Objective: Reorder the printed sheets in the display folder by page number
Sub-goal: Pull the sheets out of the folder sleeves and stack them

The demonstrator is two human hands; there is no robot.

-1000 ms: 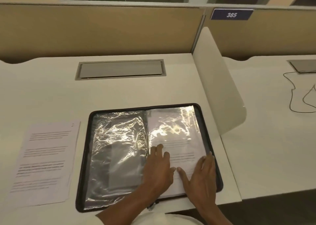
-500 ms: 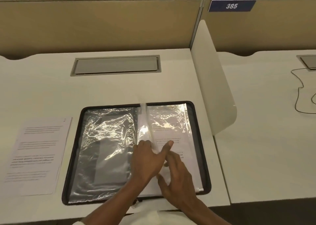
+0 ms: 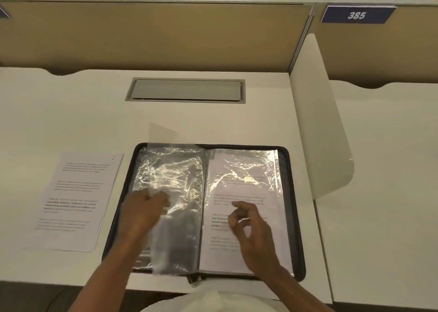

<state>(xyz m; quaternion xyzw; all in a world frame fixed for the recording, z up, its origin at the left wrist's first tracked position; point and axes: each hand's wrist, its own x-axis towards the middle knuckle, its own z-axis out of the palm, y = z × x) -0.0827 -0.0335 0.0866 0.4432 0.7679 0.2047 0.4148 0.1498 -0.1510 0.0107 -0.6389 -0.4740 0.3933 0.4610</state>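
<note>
flipping the clear sleeve (image 3: pixel 175 217), upright a moment ago, leftward across the display folder (image 3: pixel 290 205), left hand (image 3: pixel 142 213) grip too blurred to tell; hovering the empty, loose right hand (image 3: pixel 251 228) over the bared printed sheet (image 3: pixel 239 183), likely checking its number.

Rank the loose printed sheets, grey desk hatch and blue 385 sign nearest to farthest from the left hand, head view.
1. Loose white printed sheets, just left of the left hand.
2. Grey metal desk hatch, behind.
3. Blue 385 sign, far right.
</note>
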